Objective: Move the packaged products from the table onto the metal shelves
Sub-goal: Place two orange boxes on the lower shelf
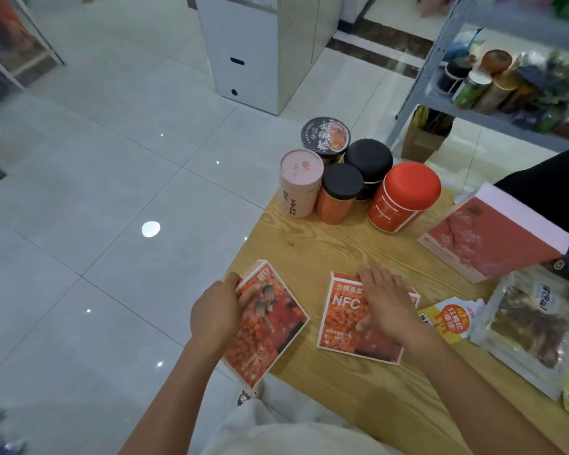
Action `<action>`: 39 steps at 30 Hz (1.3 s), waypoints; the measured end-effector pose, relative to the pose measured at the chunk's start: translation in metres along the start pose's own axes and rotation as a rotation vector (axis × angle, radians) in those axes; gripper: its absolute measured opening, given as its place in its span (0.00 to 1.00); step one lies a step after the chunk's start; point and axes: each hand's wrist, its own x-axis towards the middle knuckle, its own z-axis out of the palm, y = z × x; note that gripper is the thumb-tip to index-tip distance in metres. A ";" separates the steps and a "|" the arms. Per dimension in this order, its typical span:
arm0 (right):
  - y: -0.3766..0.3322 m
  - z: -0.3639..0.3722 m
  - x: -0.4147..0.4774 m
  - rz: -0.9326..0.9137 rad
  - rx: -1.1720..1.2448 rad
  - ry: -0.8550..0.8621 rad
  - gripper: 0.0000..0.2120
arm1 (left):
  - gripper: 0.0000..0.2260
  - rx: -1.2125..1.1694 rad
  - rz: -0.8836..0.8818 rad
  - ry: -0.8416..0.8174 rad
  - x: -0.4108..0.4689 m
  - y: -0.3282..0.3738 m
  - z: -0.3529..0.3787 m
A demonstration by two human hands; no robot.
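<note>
Two flat orange NFC boxes lie near the wooden table's (326, 251) left front corner. My left hand (216, 315) grips the left box (270, 326) by its left edge, the thumb on its face; that box juts past the table edge. My right hand (386, 305) lies over the second box (345, 320), fingers reaching across its top and right side. The metal shelves (440, 100) stand at the upper right, holding jars and bags.
Several canisters cluster at the table's far edge: a pink tube (298, 183), black-lidded jars (339, 192), a red tin (403, 197). A large red box (493, 238), a yellow pouch (447, 318) and clear bags (532, 330) lie right. A white cabinet (243, 54) stands behind.
</note>
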 end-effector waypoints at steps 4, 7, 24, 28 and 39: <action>-0.029 -0.004 0.001 0.016 0.089 -0.080 0.40 | 0.17 0.033 -0.032 0.037 -0.020 -0.032 -0.014; -0.064 -0.011 0.004 -0.089 0.080 -0.030 0.31 | 0.18 0.033 -0.075 0.063 -0.039 -0.067 -0.025; -0.372 -0.098 0.054 -1.052 -0.199 0.388 0.32 | 0.20 0.126 -0.702 0.249 -0.207 -0.241 -0.112; -0.465 -0.102 0.035 -1.361 -0.265 0.364 0.32 | 0.21 0.101 -0.910 0.340 -0.269 -0.260 -0.110; -0.675 -0.045 -0.092 -1.945 -0.322 0.334 0.36 | 0.22 0.064 -1.268 0.510 -0.418 -0.323 -0.101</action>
